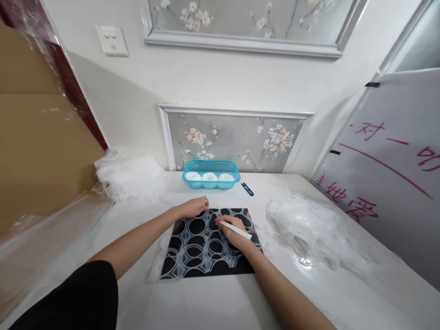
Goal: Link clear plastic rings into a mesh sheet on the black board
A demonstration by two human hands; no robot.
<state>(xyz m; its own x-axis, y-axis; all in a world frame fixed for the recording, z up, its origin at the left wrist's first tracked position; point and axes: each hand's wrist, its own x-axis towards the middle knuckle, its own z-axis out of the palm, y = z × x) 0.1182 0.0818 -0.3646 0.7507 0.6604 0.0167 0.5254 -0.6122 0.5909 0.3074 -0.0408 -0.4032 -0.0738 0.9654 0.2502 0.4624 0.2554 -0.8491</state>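
Observation:
A black mat (192,268) lies on the white table (220,302) in front of me, covered by a clear sheet of linked plastic rings (202,243). My left hand (194,206) rests with curled fingers on the mat's far left corner, pressing on the ring sheet. Closed around a thin white stick (237,230), my right hand (232,231) sits on the mat's right half with the stick's tip touching the rings.
A turquoise basket (211,174) with three white rolls stands by the wall. Small blue snips (247,189) lie to its right. Heaps of clear plastic rings sit at the right (305,229) and far left (129,176). A whiteboard (388,169) leans at the right.

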